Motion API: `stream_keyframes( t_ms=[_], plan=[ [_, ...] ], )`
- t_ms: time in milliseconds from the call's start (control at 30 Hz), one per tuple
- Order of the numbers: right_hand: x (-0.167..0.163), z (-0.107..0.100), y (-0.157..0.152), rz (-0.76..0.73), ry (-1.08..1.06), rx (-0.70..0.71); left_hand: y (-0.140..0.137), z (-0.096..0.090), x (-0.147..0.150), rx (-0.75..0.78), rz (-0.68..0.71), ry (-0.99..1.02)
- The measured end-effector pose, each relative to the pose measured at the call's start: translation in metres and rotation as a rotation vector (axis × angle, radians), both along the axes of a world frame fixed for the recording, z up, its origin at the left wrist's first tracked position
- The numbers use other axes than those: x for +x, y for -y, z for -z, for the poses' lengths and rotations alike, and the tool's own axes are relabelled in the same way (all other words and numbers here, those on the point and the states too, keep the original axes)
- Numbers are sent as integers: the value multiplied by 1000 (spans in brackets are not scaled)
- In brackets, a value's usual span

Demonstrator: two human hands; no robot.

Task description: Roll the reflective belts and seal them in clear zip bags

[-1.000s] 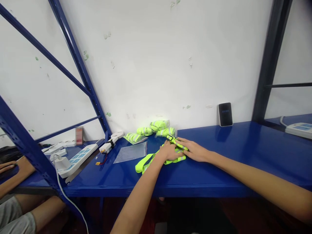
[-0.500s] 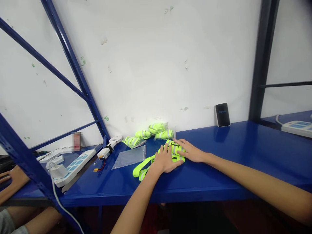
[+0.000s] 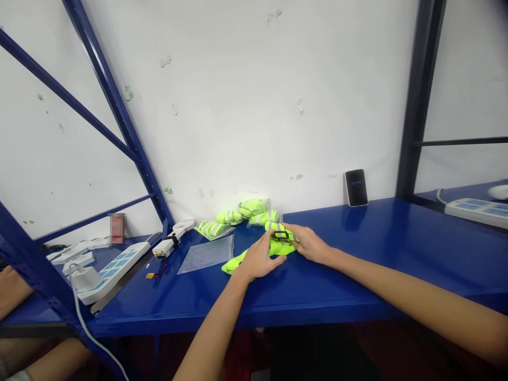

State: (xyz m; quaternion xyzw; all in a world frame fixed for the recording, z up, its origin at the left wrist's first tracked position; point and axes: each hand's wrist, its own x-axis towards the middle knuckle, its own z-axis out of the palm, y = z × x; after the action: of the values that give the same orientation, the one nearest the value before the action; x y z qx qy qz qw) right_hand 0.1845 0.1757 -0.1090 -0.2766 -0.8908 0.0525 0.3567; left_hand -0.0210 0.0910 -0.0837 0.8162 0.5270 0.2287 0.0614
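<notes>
A neon-yellow reflective strap [image 3: 281, 247] with grey stripes and a black buckle lies bunched on the blue table, its rolled part lifted at the far side. My left hand [image 3: 260, 258] grips the bundle from the left, thumb pointing right and fingertips partly hidden behind the fabric. From the right, my right hand [image 3: 311, 244] closes around the other end near the buckle. A loose yellow end pokes out left of my left hand. Left of the bundle a flat clear plastic bag [image 3: 206, 255] rests on the table.
Several bagged yellow strap bundles [image 3: 254, 207] lie by the wall. At left are a small white fan [image 3: 184, 226], a white battery pack [image 3: 169, 245] and a power strip [image 3: 119, 270]. A black-fronted device [image 3: 356, 188] leans at right. Another person's hand [image 3: 14, 291] shows beyond the blue post [image 3: 47, 270].
My hands went from pressing flat on the strap to gripping it from both sides. The roll is raised, its buckle faces me, and the loose left end has drawn in.
</notes>
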Motion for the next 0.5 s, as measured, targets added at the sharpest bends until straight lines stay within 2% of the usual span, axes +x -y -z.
stream_keyframes(
  t_ms=[67,167,267,400,500],
  plan=[
    [-1,2,0,23,84,46,-1,4,6,94,2,85],
    [-6,1,7,117,242,71,-3,8,11,211,-81,126],
    [-12,-2,17,95,336,43,-7,12,9,179,-124,51],
    [-14,-11,23,-94,264,-110,-12,16,7,45,-142,-42],
    [-12,-17,16,-175,138,-291,-11,17,12,85,-321,-93]
  ],
)
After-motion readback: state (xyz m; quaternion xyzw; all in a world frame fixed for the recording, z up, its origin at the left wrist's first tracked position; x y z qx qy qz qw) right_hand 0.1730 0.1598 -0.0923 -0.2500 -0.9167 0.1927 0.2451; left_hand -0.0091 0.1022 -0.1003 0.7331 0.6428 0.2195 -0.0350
